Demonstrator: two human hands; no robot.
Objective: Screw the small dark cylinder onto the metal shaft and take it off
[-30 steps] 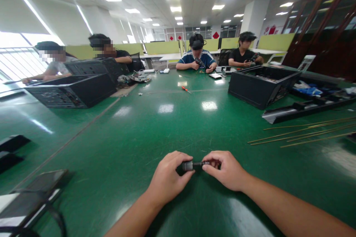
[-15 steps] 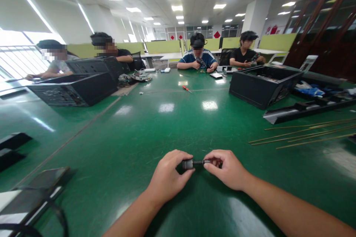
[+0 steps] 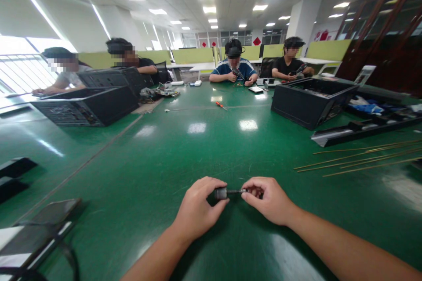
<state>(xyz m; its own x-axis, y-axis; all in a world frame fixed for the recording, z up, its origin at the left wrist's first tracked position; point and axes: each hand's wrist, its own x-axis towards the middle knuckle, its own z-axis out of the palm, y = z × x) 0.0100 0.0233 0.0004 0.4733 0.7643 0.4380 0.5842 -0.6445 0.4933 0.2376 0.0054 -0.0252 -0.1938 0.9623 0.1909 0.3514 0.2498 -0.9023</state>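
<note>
A small dark cylinder [image 3: 221, 193] with a greyish metal band is pinched between the thumb and fingers of my left hand [image 3: 200, 206]. From its right side a thin dark shaft [image 3: 234, 192] runs across to my right hand [image 3: 271, 199], whose thumb and fingertips are closed on the shaft's far end. Both hands are low in the centre of the view, over the green table [image 3: 184, 153], with a short gap between them that the shaft spans.
Black computer cases stand at left [image 3: 85, 107] and right [image 3: 306, 103]. An orange screwdriver [image 3: 220, 105] lies mid-table. Thin brass rods [image 3: 356, 160] lie at right, a dark flat device [image 3: 49, 217] at lower left. Several people sit across the table.
My left hand and the cylinder have shifted slightly left, so a little more of the shaft shows between the hands. My right hand has hardly moved.
</note>
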